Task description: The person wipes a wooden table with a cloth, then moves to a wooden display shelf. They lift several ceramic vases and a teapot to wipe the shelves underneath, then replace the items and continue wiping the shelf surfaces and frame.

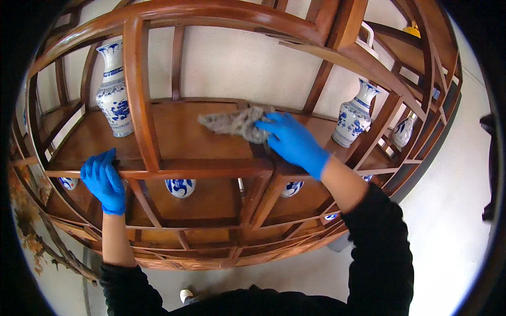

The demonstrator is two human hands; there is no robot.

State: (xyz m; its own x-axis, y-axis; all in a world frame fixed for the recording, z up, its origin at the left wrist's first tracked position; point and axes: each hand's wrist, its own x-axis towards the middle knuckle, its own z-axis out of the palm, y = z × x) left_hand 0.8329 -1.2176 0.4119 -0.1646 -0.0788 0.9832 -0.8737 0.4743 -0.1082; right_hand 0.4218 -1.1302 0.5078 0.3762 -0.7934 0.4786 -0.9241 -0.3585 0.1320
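Gloved in blue, my right hand [294, 140] grips a crumpled grey cloth [241, 122] over the wooden shelf board [189, 136]. The cloth is slightly blurred and spreads to the left of my fingers. My left hand [103, 181], in a matching blue glove, rests with bent fingers over the shelf's front rail [205, 169], near the left end. Behind the upright post stands a tall blue-and-white porcelain vase [114, 94], partly covered by that post. To the right of my right hand a smaller blue-and-white vase [354, 114] stands on the same level.
Wooden posts, such as the left upright [141, 94], divide the display cabinet. Below the rail, a rounded blue-and-white porcelain piece [181, 188] and another [292, 189] show partly. A white bottle-shaped vase [403, 132] stands far right. Dry branches [59, 252] lean at the lower left.
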